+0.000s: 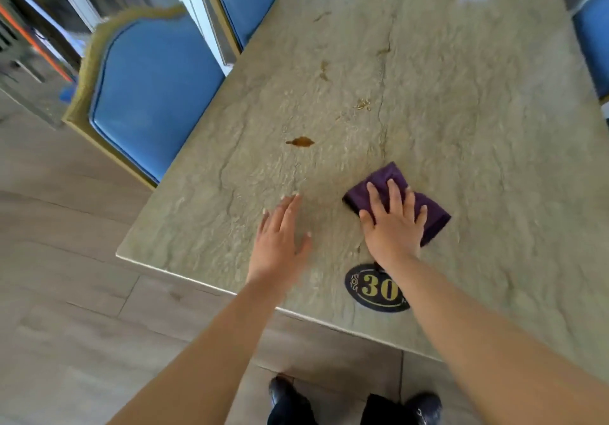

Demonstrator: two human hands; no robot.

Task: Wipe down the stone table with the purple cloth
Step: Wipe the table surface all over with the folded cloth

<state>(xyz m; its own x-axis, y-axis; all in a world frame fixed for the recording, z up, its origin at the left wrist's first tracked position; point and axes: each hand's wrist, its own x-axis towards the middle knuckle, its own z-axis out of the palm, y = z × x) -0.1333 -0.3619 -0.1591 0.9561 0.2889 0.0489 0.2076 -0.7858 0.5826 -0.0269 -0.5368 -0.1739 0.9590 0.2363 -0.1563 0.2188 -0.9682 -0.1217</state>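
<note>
While pressing purple cloth (pixel 400 201) onto stone table (pixel 461 111) | right hand (pixel 393 226) flat, fingers spread, half-hiding cloth | left hand (pixel 280 243) flat, fingers together | number plate (pixel 374 287) partly covered

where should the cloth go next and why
Probably slide the purple cloth, pressed flat under the right hand, forward and left onto the brown spill. It is the nearest visible stain on the stone table, and the left hand lies clear of that path.

Bright, even daylight — a pale glare patch sits on the far end of the tabletop (pixel 428 94). Shadows are faint. Wide-angle bending and blur smear the chairs (pixel 148 94) left of it.
</note>
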